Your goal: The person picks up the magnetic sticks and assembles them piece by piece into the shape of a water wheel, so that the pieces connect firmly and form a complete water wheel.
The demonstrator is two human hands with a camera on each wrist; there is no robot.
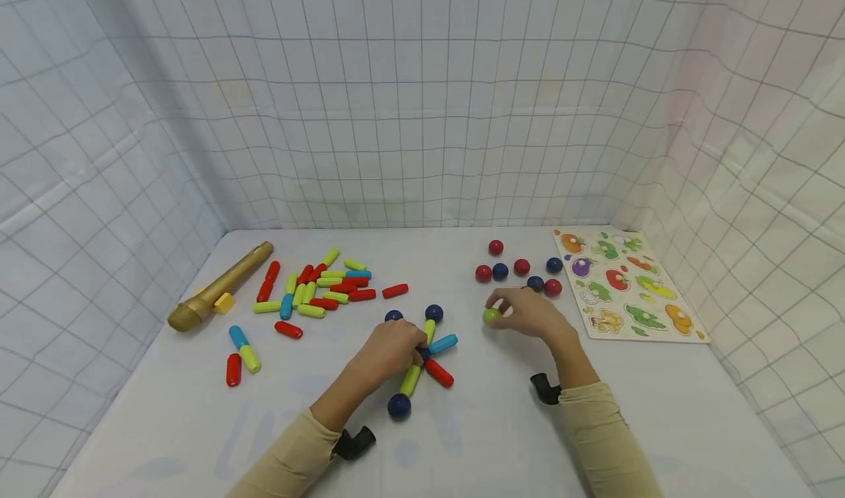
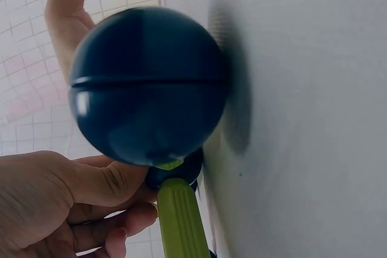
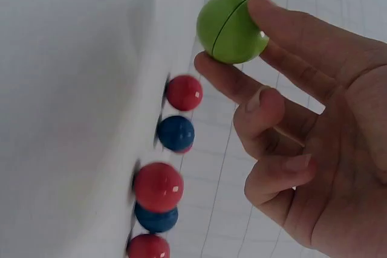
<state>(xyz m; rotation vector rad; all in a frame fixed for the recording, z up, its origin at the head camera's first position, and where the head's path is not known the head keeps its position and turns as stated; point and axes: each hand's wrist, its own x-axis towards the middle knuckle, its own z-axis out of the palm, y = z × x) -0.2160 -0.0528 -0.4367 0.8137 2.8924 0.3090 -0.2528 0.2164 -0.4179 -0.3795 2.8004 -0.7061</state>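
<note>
Thumb and fingers of my left hand (image 1: 394, 348) pinch the dark blue centre ball (image 1: 423, 353) of a ball-and-stick build; the hand partly hides it. Sticks spread out from that ball: a blue stick (image 1: 444, 344), a red stick (image 1: 439, 373) and yellow-green sticks (image 1: 411, 381). At the near end sits a dark blue ball (image 1: 399, 407), large in the left wrist view; a second end ball (image 1: 433, 313) sits at the far end. My right hand (image 1: 528, 312) holds a green ball (image 3: 231, 28) between thumb and index fingertip, its other fingers curled loosely.
Several red and blue balls (image 1: 521, 267) lie beyond my right hand. A vegetable puzzle board (image 1: 634, 285) is at the right. Loose sticks (image 1: 330, 282) in red, blue and yellow-green lie at the back left, beside a gold tube (image 1: 227, 282) and a yellow block (image 1: 224, 304).
</note>
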